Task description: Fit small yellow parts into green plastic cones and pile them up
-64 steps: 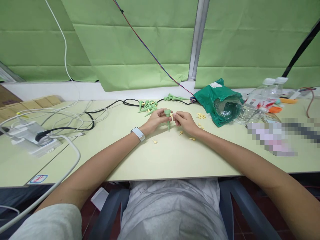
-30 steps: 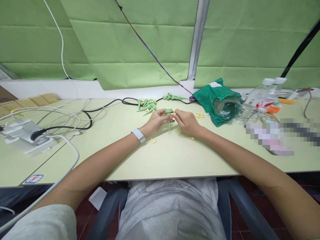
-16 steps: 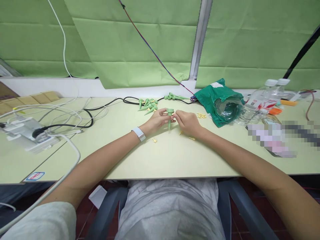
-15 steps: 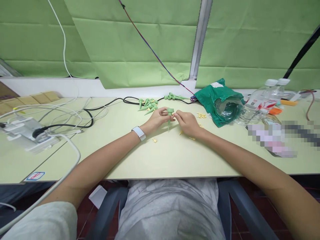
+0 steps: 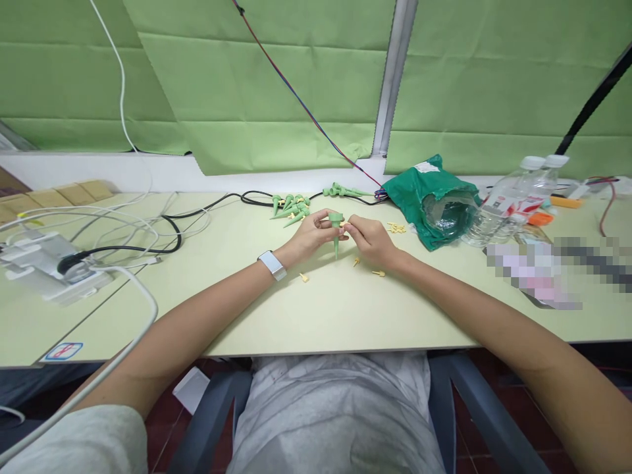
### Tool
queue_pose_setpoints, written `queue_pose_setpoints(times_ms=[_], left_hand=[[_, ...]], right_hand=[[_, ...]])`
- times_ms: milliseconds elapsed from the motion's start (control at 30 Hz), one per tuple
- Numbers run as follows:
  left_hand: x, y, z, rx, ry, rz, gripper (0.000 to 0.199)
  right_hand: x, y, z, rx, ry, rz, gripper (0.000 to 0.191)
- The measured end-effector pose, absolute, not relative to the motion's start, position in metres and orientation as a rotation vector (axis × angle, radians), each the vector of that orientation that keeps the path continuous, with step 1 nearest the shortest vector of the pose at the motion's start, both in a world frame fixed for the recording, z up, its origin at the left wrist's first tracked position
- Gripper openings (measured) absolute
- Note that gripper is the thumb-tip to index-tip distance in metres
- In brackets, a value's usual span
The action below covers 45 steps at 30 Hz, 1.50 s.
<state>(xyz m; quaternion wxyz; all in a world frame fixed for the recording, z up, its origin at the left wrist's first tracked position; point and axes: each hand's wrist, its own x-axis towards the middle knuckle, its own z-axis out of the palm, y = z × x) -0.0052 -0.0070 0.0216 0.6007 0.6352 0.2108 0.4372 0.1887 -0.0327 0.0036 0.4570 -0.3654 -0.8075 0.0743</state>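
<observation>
Two hands, head view: left hand (image 5: 312, 236) closed around a green plastic spike (image 5: 336, 245); right hand (image 5: 371, 241) pinching a small yellow pin (image 5: 342, 224) against the spike's top.
Spike's place: held tip-down between the hands, above the tabletop (image 5: 345, 309).
Nearby: more green spikes (image 5: 291, 210) beyond the left hand; loose yellow pins (image 5: 378, 272) just below the right hand.

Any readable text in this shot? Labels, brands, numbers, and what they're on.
No legible word, brand or number in this view.
Water bottle, label: red and white, too small to read.
Green bag, white label: too small to read.
Sticker on the desk: red and blue mark, too small to read.
Pixelated patch at right: blurred, unreadable.
</observation>
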Motion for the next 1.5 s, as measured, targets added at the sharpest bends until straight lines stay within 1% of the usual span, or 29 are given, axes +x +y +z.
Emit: queue_pose_setpoints(times_ms=[133,167,200,233,267,333,400,433,500,533,600,767,900,967,1033,1200,1400,1500], left_hand=[[-0.007,-0.006,0.024,1.658,0.623,1.167,0.042],[-0.008,-0.005,0.024,1.639,0.627,1.175,0.041],[-0.009,-0.004,0.024,1.589,0.607,1.148,0.038],[-0.009,-0.003,0.023,1.522,0.568,1.089,0.035],[-0.009,-0.002,0.022,1.453,0.523,1.002,0.032],[-0.010,-0.001,0.019,1.346,0.467,0.814,0.027],[-0.010,0.000,0.016,1.304,0.462,0.696,0.027],[-0.010,0.000,0.014,1.297,0.462,0.673,0.027],[-0.010,-0.001,0.013,1.303,0.451,0.703,0.027],[-0.010,-0.002,0.014,1.321,0.449,0.740,0.028],[-0.011,-0.004,0.018,1.404,0.473,0.822,0.030],[-0.011,-0.011,0.029,1.748,0.587,0.968,0.035],[-0.009,-0.012,0.028,1.961,0.662,1.143,0.032],[-0.009,-0.009,0.025,2.005,0.675,1.181,0.030],[-0.010,-0.005,0.021,1.972,0.660,1.146,0.031],[-0.014,0.004,0.015,1.807,0.695,1.053,0.038],[-0.016,0.005,0.013,1.715,0.666,0.963,0.027],[-0.018,0.006,0.014,1.697,0.647,0.910,0.025]], right_hand=[[0.173,-0.030,0.002,-0.832,-1.717,0.825,0.056],[0.171,-0.029,0.003,-0.836,-1.695,0.910,0.056],[0.172,-0.029,0.004,-0.847,-1.725,0.905,0.056],[0.174,-0.029,0.006,-0.866,-1.803,0.799,0.054],[0.178,-0.029,0.008,-0.881,-1.911,0.609,0.052],[0.189,-0.029,0.011,-0.869,-2.133,0.128,0.046],[0.199,-0.030,0.011,-0.825,-2.285,-0.247,0.041],[0.203,-0.029,0.010,-0.809,-2.322,-0.355,0.040],[0.205,-0.029,0.006,-0.806,-2.326,-0.434,0.039],[0.205,-0.029,0.004,-0.817,-2.305,-0.411,0.038],[0.201,-0.030,0.000,-0.840,-2.242,-0.256,0.037],[0.186,-0.034,-0.007,-0.873,-1.960,0.347,0.047],[0.174,-0.035,-0.006,-0.806,-1.622,0.935,0.053],[0.172,-0.033,-0.005,-0.755,-1.535,1.123,0.056],[0.172,-0.030,-0.003,-0.751,-1.515,1.188,0.056],[0.177,-0.025,-0.006,-0.844,-1.547,1.154,0.048],[0.180,-0.022,-0.008,-0.833,-1.679,1.113,0.045],[0.185,-0.021,-0.004,-0.822,-1.816,1.047,0.044]])
